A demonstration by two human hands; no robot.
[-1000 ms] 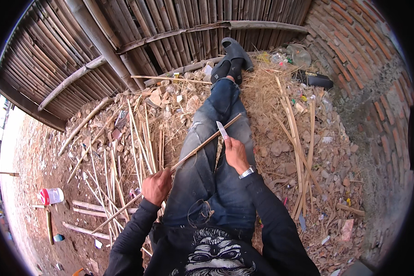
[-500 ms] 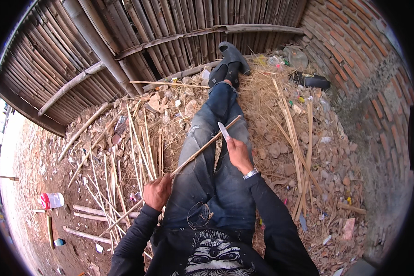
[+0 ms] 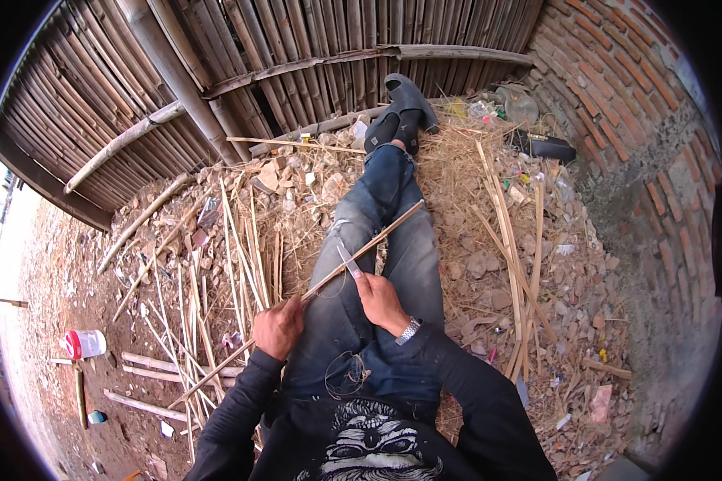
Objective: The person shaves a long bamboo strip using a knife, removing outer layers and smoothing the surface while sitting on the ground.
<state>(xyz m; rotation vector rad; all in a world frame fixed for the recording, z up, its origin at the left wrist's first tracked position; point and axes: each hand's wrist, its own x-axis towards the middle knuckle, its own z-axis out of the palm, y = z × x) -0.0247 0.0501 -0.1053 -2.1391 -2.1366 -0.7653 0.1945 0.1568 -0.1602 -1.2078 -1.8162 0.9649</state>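
A long thin bamboo strip [image 3: 385, 232] lies slantwise across my outstretched legs, its far end over my right shin. My left hand [image 3: 278, 329] is closed around it above my left thigh, and its near end runs down past my left forearm. In my right hand [image 3: 382, 303] is a knife [image 3: 348, 260], its pale blade touching or just over the strip, a little beyond my left hand. The knife's handle is mostly hidden by the fingers. A tangle of thin shavings [image 3: 349, 375] rests on my lap.
Several split bamboo strips [image 3: 233, 248] lie to the left, more strips [image 3: 509, 264] to the right. A white tub with a red lid [image 3: 85, 344] sits far left. Rubble and straw cover the ground. A bamboo wall [image 3: 313, 88] stands ahead, a brick wall [image 3: 618, 72] at right.
My right hand has drawn the knife back along the strip, toward my left hand. The left hand keeps its grip, and the strip has barely shifted.
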